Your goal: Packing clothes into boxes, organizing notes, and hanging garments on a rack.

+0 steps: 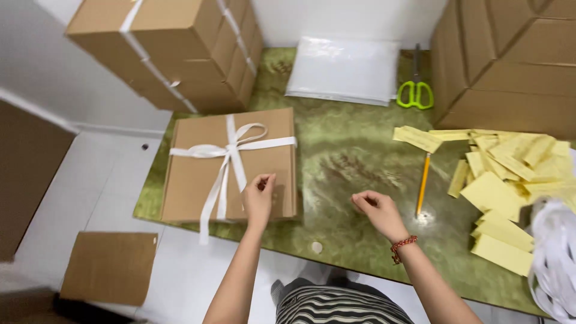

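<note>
Two bare hands over a green marbled table (348, 150), head cam view. L hand (259, 195) sits on the near right part of a flat cardboard box (198, 174), fingers curled and pinched together at the lid; can't tell if anything is caught between them. Box lies flat at table's left end, tied crosswise w/ white ribbon (231, 150), bow on top, loose tails trailing over the near edge. R hand (375, 207) hovers above bare table, well apart from the box, fingers loosely clenched, nothing seen in the grip; red bead bracelet (403, 246) on that wrist. Just right of R hand: yellow pencil (423, 180), lying roughly lengthwise away from the person. Further right: loose heap of yellow paper slips (510, 174), and a bundle of white ribbon (555, 258) at frame edge. Far side: clear plastic bag pack (342, 69), green scissors (415, 90) beside it. Stacked cartons (174, 48) rear left, strapped w/ white tape; more cartons (510, 60) rear right. Cardboard sheet (111, 267) on the floor, lower left.
</note>
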